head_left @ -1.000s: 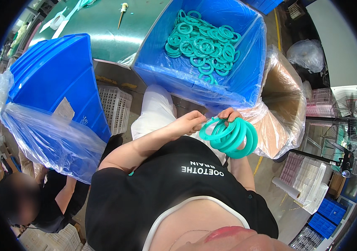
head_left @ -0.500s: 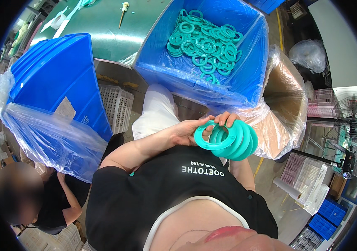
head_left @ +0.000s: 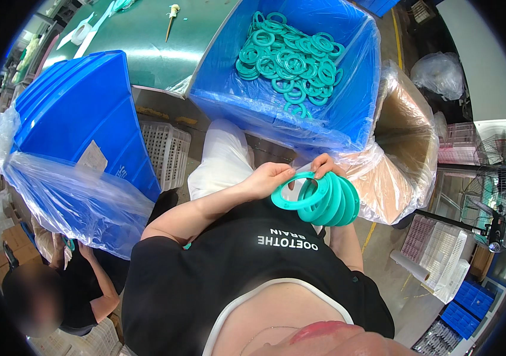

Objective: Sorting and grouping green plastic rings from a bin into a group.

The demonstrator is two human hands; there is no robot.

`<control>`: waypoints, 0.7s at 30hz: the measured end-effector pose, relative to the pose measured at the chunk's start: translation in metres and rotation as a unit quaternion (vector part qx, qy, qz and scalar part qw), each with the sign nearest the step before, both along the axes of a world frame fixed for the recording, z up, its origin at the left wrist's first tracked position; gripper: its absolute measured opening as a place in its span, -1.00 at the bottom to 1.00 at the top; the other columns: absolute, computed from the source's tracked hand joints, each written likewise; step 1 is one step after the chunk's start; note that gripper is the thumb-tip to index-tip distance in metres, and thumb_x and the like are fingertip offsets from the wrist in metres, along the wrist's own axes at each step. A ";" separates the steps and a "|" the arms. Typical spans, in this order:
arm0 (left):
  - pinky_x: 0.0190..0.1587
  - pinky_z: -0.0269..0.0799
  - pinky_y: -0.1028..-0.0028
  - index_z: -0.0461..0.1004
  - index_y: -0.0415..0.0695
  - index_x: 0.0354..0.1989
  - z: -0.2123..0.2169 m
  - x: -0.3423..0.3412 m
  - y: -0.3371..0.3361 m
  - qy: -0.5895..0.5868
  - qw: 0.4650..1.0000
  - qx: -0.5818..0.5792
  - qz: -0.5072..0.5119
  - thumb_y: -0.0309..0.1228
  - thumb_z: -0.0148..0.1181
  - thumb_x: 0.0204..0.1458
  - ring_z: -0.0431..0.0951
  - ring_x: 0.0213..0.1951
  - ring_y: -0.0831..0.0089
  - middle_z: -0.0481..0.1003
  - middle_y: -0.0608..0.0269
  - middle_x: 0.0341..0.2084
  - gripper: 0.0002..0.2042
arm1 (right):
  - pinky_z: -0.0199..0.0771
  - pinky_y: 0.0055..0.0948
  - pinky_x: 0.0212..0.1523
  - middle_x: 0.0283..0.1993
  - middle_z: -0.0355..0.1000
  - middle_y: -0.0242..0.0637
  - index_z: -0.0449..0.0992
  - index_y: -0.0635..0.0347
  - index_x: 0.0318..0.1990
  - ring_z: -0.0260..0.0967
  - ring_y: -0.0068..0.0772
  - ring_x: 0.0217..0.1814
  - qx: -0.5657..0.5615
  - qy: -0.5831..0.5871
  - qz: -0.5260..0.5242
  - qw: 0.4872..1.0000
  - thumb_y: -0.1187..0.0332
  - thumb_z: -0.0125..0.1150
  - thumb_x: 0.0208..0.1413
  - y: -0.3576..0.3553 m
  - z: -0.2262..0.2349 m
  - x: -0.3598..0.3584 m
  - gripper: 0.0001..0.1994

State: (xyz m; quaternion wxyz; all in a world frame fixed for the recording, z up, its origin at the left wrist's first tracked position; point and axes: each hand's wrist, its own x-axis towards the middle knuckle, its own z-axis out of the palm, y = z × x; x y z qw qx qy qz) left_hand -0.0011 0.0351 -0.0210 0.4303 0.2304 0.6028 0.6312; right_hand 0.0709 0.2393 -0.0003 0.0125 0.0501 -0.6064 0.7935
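In front of my chest I hold several flat teal plastic rings [head_left: 340,204], fanned out side by side. My right hand [head_left: 326,167] is closed over their upper edges, its fingertips curled over the rims. My left hand [head_left: 269,179] pinches the upper left edge of the leftmost ring [head_left: 283,204], which tilts away from the rest. Most of my right palm is hidden behind the rings. Beyond my hands, a large blue bin [head_left: 217,98] lined with clear plastic contains a heap of similar teal rings [head_left: 294,62].
To the left stands a tilted blue bin [head_left: 81,113] with a plastic liner, beside a white crate [head_left: 170,148]. A plastic-lined carton [head_left: 404,118] is at the right. A green table [head_left: 152,59] holds a tape roll and a thin pointed tool. A co-worker [head_left: 81,285] sits lower left.
My left hand has drawn back slightly and now pinches the leftmost ring, which has swung apart from the others. The co-worker has shifted right, and their hands have come into view.
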 end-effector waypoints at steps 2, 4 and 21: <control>-0.65 0.06 0.74 0.40 -0.06 -0.51 0.014 -0.001 0.003 -0.074 0.997 0.010 -0.013 -0.22 -0.07 0.22 0.29 -0.57 0.79 0.32 0.52 -0.62 -0.71 | 0.25 -0.60 -0.23 -0.26 0.22 -0.30 0.46 0.19 -0.41 0.24 -0.49 -0.26 -0.059 -0.001 -0.005 0.998 0.36 0.27 -0.04 -0.007 0.014 0.000 -0.87; -0.70 -0.01 0.74 0.40 -0.05 -0.45 0.022 -0.007 0.002 -0.543 0.839 0.018 0.035 -0.23 -0.10 0.23 0.21 -0.60 0.78 0.24 0.54 -0.67 -0.73 | 0.28 -0.59 -0.25 -0.26 0.24 -0.29 0.45 0.20 -0.33 0.25 -0.51 -0.28 -0.065 0.032 -0.005 0.997 0.35 0.24 0.00 -0.002 0.010 0.000 -0.85; -0.31 0.22 0.68 0.45 -0.23 -0.10 0.012 -0.004 0.005 -0.288 0.954 0.074 0.031 -0.42 0.02 0.14 0.32 -0.36 0.71 0.41 0.43 -0.38 -0.78 | 0.45 -0.55 -0.46 -0.38 0.44 -0.29 0.40 0.31 -0.03 0.46 -0.43 -0.39 -0.149 -0.161 -0.271 0.937 0.36 0.19 0.09 0.020 -0.043 -0.002 -0.68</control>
